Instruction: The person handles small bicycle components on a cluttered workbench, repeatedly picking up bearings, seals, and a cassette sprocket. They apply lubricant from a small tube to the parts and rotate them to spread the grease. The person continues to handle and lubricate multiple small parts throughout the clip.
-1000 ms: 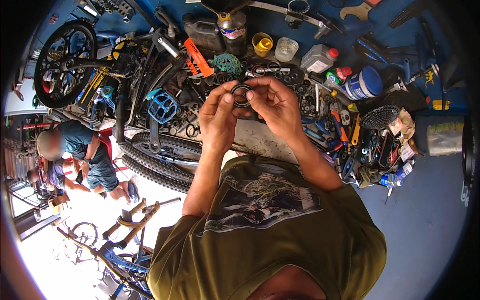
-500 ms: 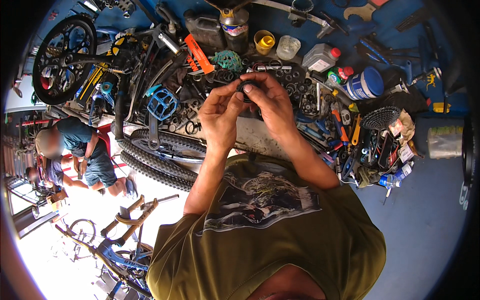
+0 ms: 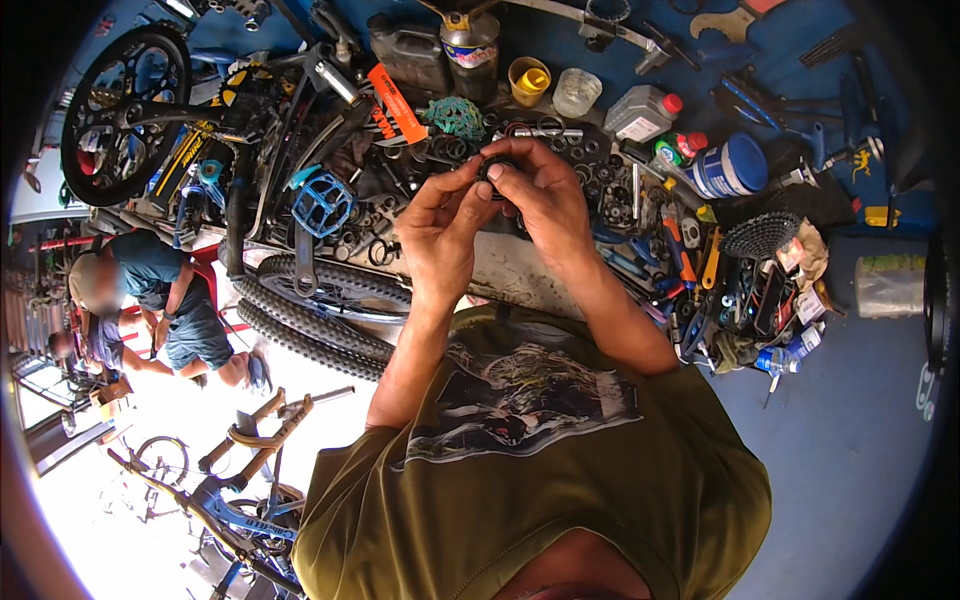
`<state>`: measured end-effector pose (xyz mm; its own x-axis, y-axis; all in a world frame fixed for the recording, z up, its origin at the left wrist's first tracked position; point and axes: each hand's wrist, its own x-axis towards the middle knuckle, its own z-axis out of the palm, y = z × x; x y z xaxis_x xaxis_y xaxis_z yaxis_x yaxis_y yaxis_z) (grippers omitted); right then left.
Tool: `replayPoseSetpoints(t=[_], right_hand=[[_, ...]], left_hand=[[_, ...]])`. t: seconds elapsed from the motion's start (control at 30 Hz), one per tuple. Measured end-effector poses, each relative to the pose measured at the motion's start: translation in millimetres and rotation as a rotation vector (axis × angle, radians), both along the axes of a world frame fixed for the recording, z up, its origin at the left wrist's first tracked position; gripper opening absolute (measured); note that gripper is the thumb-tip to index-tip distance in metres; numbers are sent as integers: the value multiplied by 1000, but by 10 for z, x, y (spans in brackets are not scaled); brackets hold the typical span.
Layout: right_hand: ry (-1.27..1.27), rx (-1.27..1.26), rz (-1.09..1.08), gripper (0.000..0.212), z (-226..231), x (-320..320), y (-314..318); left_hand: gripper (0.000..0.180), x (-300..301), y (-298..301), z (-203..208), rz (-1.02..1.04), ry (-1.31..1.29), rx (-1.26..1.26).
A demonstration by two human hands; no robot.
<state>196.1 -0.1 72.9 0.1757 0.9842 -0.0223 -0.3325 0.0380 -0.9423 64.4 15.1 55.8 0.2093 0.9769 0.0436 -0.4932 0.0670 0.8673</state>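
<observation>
Head view: near the upper middle of the frame, the left hand (image 3: pixel 440 222) and the right hand (image 3: pixel 548 210) meet at a small dark ring (image 3: pixel 507 162), held above the cluttered workbench (image 3: pixel 520 268). The right thumb presses on the ring's face with the fingers curled behind it; the left thumb and forefinger close at the ring's left edge, though whether they pinch it firmly I cannot tell. Just above the hands in the frame lie a green tangle of netting (image 3: pixel 455 118) and an orange packet (image 3: pixel 397 104). Left of the hands is a blue pedal (image 3: pixel 322 206), with knobbly tyres (image 3: pixel 312 332) below it. At upper centre stand a metal can (image 3: pixel 470 60), a yellow cup (image 3: pixel 533 82) and a clear cup (image 3: pixel 577 93). Toward the right are a red-capped grey bottle (image 3: pixel 638 115), a blue-and-white tub (image 3: pixel 728 167) and a dark stack of cogs (image 3: pixel 762 237). A bicycle frame (image 3: pixel 240 516) occupies the lower left.
</observation>
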Motion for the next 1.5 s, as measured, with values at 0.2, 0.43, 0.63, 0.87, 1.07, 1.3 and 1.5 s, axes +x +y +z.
replayPoseSetpoints(t=[0.2,0.43,0.63,0.87,1.07,1.3,1.5], right_hand=[[-56,7,4,21,-15,18,12],[-40,-40,24,22,-10,55,23],[48,-55,113,27,97,140,29],[-6,-57,157,29,107,186,34],[38,-24,164,25,113,152,40],[-34,-44,215,26,87,213,72],[-34,-29,210,27,117,208,76]], left_hand=[[24,-16,-19,-12,3,75,66],[25,-6,-8,-17,11,112,103],[24,-27,63,-4,-22,87,82],[25,-50,71,-18,-20,95,78],[26,-81,73,-49,-27,106,89],[26,-108,77,-30,-6,136,120],[25,-115,94,-8,-12,117,87]])
